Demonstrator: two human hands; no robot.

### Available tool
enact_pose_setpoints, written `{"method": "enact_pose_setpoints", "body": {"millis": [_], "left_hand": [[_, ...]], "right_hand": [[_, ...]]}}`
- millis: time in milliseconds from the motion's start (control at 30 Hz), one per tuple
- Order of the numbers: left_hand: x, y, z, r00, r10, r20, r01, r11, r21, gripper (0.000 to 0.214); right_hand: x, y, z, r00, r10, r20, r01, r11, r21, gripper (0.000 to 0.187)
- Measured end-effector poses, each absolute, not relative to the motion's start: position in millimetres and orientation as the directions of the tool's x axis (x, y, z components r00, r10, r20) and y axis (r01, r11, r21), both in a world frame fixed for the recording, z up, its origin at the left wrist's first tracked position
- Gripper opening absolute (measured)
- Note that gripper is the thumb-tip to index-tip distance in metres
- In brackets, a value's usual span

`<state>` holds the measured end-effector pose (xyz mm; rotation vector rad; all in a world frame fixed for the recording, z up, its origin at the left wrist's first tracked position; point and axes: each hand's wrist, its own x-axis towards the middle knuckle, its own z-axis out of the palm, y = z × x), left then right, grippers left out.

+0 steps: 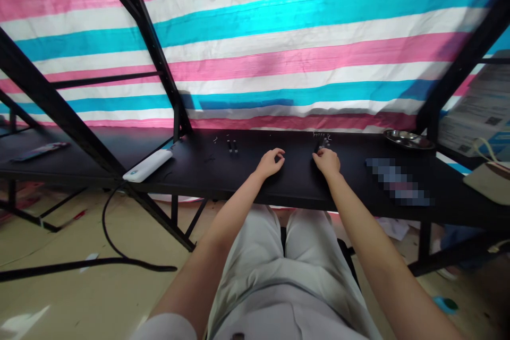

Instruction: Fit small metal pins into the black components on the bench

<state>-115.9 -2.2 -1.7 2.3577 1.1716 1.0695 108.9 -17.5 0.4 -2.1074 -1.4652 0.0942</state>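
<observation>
Both my hands rest on a black table (247,180). My left hand (271,162) lies with its fingers curled in, and whatever is inside them is too small to see. My right hand (327,162) is also curled, its fingertips touching a small cluster of dark metal parts (321,142) just beyond it. Two small black pieces (232,146) lie to the left of my left hand, apart from it.
A white power bank (148,165) with a black cable lies at the table's left. A steel dish (407,139) sits at the far right, with boxes (478,111) beyond it. Black frame bars (151,42) slant in front of a striped tarp. A dark remote-like object (40,151) lies far left.
</observation>
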Motion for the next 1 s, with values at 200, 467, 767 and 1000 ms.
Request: {"method": "enact_pose_setpoints", "body": {"millis": [200, 467, 767, 1000], "left_hand": [[-115.4, -4.2, 0.4, 0.387, 0.788, 0.479, 0.563, -0.613, 0.554, 0.025], [-115.9, -4.1, 0.8, 0.389, 0.797, 0.462, 0.570, -0.602, 0.559, 0.025], [-115.8, -3.1, -0.3, 0.392, 0.793, 0.466, 0.570, -0.607, 0.553, 0.025], [-116.0, -2.2, -0.9, 0.392, 0.795, 0.462, 0.571, -0.605, 0.556, 0.026]], "right_hand": [[112.8, -9.2, -4.6, 0.448, 0.864, 0.232, 0.809, -0.280, -0.517, 0.025], [113.2, -6.9, -7.3, 0.470, 0.847, 0.250, 0.798, -0.285, -0.531, 0.025], [110.7, -9.0, -4.1, 0.452, 0.862, 0.231, 0.819, -0.298, -0.491, 0.024], [112.9, -16.0, 0.3, 0.455, 0.868, 0.198, 0.808, -0.309, -0.502, 0.022]]}}
